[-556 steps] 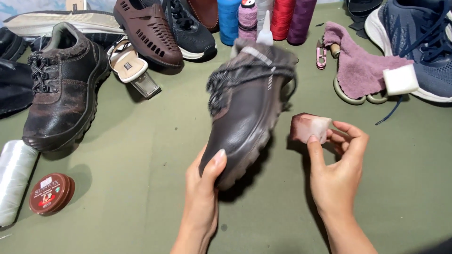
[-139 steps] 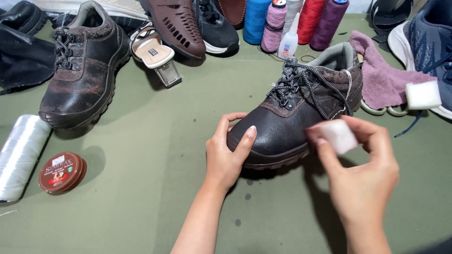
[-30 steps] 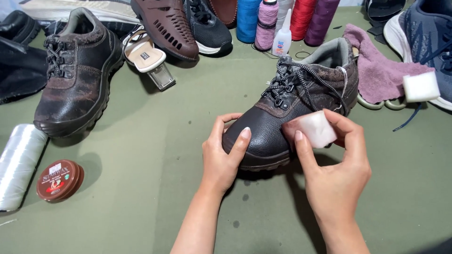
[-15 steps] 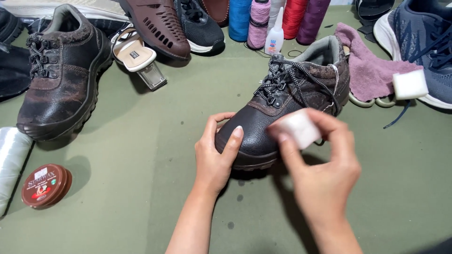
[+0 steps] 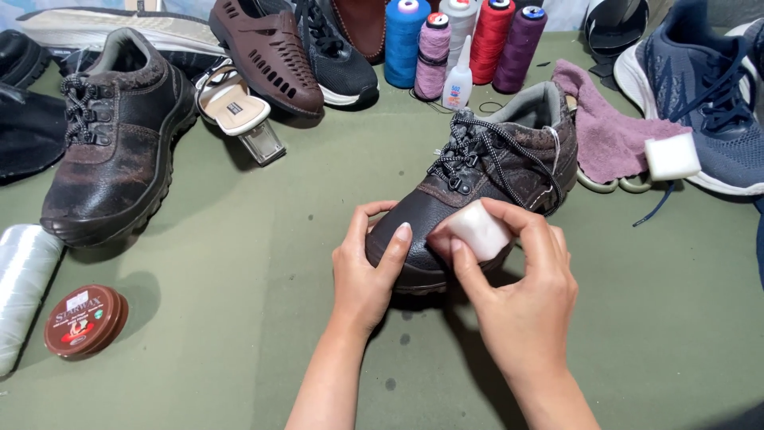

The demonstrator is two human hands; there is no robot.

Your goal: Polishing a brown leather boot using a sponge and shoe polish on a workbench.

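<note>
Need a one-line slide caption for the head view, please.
Left hand steadies a dark brown lace-up shoe on the green table while right hand presses a white sponge against its toe.

Toe of brown shoe (image 5: 485, 179) behind both hands; blue sneaker (image 5: 708, 103) cut off at right edge.

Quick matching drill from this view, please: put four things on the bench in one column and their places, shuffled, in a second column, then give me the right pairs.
Things:
1. white sponge block
2. round polish tin
3. pink cloth
4. blue thread spool

Places:
A. far edge, leftmost in the row of spools
B. near left, beside the white thread cone
C. in the right hand, pressed on the toe of the brown shoe
D. right of the brown shoe's heel

Pairs: 1-C, 2-B, 3-D, 4-A
</note>
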